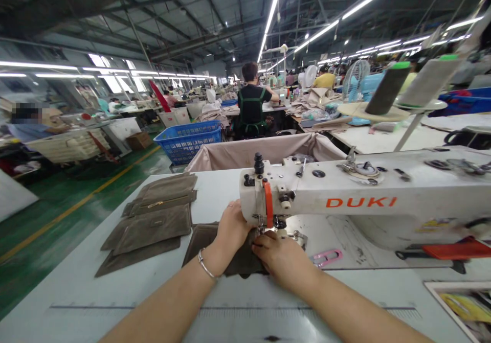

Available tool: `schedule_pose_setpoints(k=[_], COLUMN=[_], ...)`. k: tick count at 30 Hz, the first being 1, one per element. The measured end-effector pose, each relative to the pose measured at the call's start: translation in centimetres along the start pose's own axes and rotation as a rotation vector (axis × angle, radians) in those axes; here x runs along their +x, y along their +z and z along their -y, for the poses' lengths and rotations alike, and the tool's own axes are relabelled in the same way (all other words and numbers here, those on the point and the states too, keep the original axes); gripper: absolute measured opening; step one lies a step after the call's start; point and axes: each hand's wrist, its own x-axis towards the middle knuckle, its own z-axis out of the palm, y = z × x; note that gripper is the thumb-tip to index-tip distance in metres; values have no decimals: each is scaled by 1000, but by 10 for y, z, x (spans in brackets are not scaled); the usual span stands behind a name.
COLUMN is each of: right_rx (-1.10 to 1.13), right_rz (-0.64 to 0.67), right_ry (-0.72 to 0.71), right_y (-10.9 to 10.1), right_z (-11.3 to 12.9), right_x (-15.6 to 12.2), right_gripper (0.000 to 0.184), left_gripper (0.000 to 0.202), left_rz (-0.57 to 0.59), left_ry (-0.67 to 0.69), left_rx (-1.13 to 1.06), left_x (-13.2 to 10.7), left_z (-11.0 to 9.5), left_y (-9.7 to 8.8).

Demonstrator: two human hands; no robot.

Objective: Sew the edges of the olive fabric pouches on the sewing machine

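Observation:
A dark olive-brown piece of fabric (243, 262) lies under the needle area of a white sewing machine (360, 192). My left hand (232, 230), with a silver bangle at the wrist, grips the fabric left of the needle. Its fingertips are partly hidden by the machine head. On the near right side of the needle, my right hand (282, 256) has its fingers curled and pressed together on the same fabric. The presser foot is mostly covered by my fingers. To the left lies a loose stack of similar brown pieces (153, 228), one with a zipper.
A pink snipper (327, 257) and a red-handled tool (456, 251) lie right of my hands. Thread cones (388, 90) stand behind the machine. A beige cloth-lined bin (264, 151) and a blue basket (187, 141) border the table's far edge. A co-worker (253, 100) sits ahead.

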Motion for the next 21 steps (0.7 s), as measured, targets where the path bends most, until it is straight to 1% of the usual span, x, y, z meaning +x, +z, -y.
schedule_pose_setpoints(k=[1,3,6,8,10,12,14,18,21], right_rx=[-7,-21,-41,-55,-70,-85,-95,-93,-84], right_rz=[-4,-16,-49,-82,-117,-148,-173,-200,-206], right_ry=[-3,-14,-38,-53,-65,-76,-87,-131,-135], right_y=[0,1,10,16,21,23,24,23,22], right_z=[-6,-14,-14,-12,-10,-9,-8,-4,-1], right_x=[-2,-9,-22,-27,-29,-28,-27,-27,-28], right_gripper=[25,25,26,27,26,25,24,19,19], left_gripper=[18,19,18,26,34,36,34,29,28], left_rz=[-8,-21,-25,-5,22,39,44,17,5], left_ry=[18,42,97,184,295,379,420,458,449], left_rx=[14,41,54,57,93,138,138,44,9], left_x=[1,-6,-33,-51,-62,-64,-61,-57,-60], left_z=[-2,-5,-10,-11,-11,-9,-4,4,5], left_y=[4,10,14,13,11,8,6,7,9])
